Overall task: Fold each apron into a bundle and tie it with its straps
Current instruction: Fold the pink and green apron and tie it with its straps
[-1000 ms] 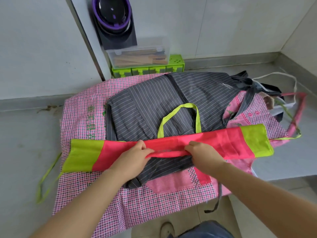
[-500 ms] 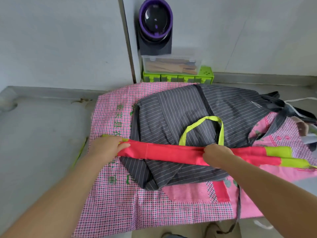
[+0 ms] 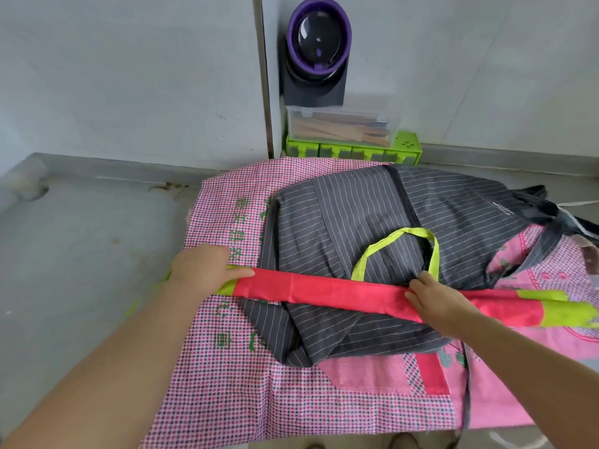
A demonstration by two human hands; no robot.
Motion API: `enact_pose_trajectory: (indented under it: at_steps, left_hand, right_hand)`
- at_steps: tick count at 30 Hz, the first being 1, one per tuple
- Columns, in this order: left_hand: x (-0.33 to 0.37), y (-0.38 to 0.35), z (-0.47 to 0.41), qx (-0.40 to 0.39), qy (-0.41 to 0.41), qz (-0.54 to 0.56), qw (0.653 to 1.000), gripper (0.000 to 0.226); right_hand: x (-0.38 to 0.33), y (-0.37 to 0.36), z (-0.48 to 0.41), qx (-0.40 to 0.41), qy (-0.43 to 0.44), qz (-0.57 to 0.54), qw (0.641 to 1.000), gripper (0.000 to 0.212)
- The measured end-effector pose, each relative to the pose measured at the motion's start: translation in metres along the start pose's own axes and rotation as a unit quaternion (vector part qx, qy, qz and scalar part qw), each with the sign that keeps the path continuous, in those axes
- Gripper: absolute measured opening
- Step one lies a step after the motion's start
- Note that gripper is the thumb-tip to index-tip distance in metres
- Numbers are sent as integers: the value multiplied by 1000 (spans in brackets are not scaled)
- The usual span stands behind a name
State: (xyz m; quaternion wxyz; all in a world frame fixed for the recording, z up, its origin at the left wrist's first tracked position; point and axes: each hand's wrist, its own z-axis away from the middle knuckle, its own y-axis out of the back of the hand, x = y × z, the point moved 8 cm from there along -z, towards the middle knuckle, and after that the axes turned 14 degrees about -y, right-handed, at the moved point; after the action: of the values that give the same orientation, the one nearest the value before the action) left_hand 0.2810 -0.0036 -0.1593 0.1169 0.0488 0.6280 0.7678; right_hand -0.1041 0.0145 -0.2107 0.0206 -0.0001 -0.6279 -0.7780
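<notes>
Two hands are at work on one red apron. It is folded to a long narrow band with lime ends and lies left to right across a heap of other aprons, about midway between the back and front edges of the surface. Our left hand lies flat on the band's left lime end, fingers straight and grasping nothing, we judge to keep the folds from springing apart. Our right hand is likewise flat and released, pressing the band just below the foot of the lime neck loop, which pokes out toward the back edge. We think that spot is chosen because beyond it, toward the right edge, the band splits into two layers that do not line up. We judge the lengthwise folding nearly done and the bundling and tying not yet begun; the waist straps we cannot make out. Under the band lies a rumpled grey striped apron, and under that a pink checked apron spread flat and reaching the front edge, with more pink cloth toward the right. At the back edge, against the wall, stand a lime box, a clear box of wooden sticks on it, and a dark purple-rimmed device on top.
</notes>
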Motion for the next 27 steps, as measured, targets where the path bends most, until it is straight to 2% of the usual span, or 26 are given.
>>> enact_pose_trajectory:
  at_steps: [2, 4, 6, 9, 11, 14, 18, 22, 25, 27]
  left_hand:
    - [6, 7, 4, 59, -17, -74, 995, 60]
    - [20, 14, 11, 160, -44, -110, 980, 46]
    - [46, 22, 14, 245, -81, -96, 961, 27]
    - [113, 26, 11, 288, -181, -14, 940, 19]
    - [161, 23, 6, 275, -246, 40, 928, 24]
    - [227, 7, -11, 215, -311, 89, 921, 35]
    - [250, -25, -27, 119, -277, 122, 946, 57]
    - [247, -33, -30, 134, -252, 135, 949, 57]
    - [244, -35, -34, 134, -222, 170, 951, 55]
    - [243, -36, -35, 132, -208, 183, 952, 56]
  right_hand:
    - [-2, 6, 3, 17, -6, 1, 1000, 38]
    - [-2, 1, 6, -1, -12, 34, 999, 32]
    - [-1, 2, 6, -10, -26, 42, 999, 33]
    - [-1, 5, 6, 9, -26, 31, 999, 35]
    - [-2, 7, 6, 21, -22, 18, 999, 35]
    - [2, 7, 7, 37, -20, -26, 999, 33]
    - [14, 11, 5, 31, -13, -124, 992, 29]
    - [53, 20, 10, 124, 17, -96, 987, 34]
    - [77, 13, 4, 81, 15, -69, 994, 49]
    - [84, 7, -8, 31, 18, -65, 997, 48]
